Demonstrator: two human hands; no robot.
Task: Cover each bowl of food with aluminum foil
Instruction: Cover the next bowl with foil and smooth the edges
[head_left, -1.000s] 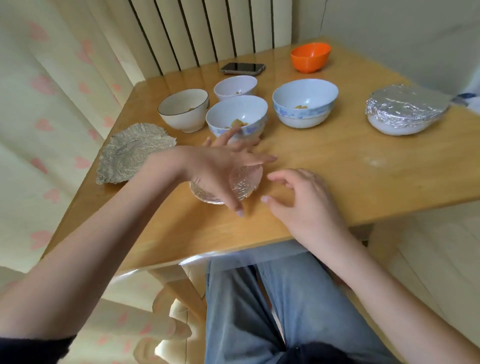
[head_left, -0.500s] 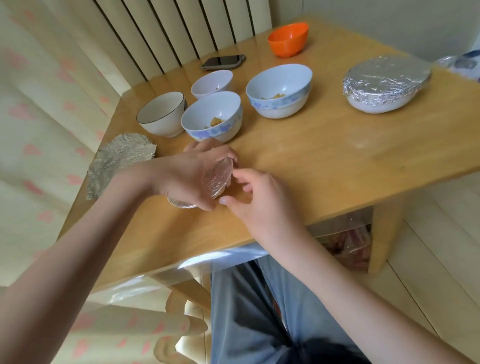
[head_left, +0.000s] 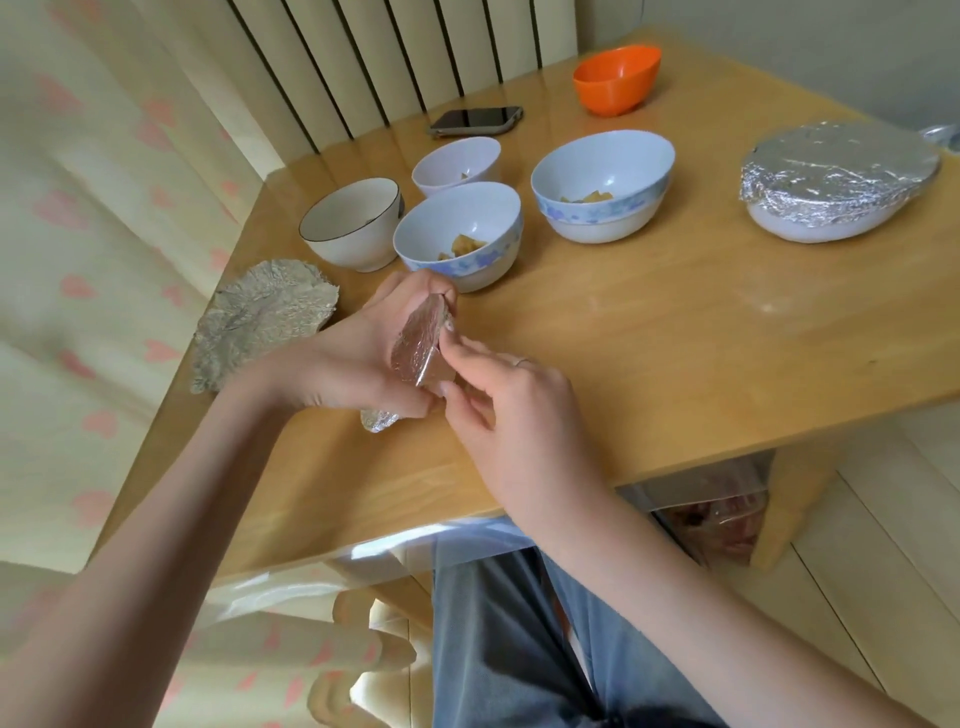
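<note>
**Both hands on a tilted foil-wrapped dish**

Left hand curls around a small foil-wrapped dish, held tilted on edge above the bench, near its front-left part. Fingers wrap the far rim, thumb at the near rim. Foil is pressed tight over the face; a crumpled foil edge pokes out below the palm, close to the wood. What the dish contains cannot be told.

Right hand pinches the dish's right edge with fingertips curled against the foil. A thin ring sits on one finger.

Just behind the hands: blue-patterned bowl, uncovered, yellowish food inside. To its left, a dark-rimmed white bowl, contents not visible. Behind, a small white bowl with a bit of food. To the right, a larger blue-patterned bowl, uncovered, food inside.

Far right: large bowl already sealed with foil across the top.

Left bench edge: loose crumpled foil sheet, lying flat.

Back: phone, face up; orange bowl, tilted.
</note>
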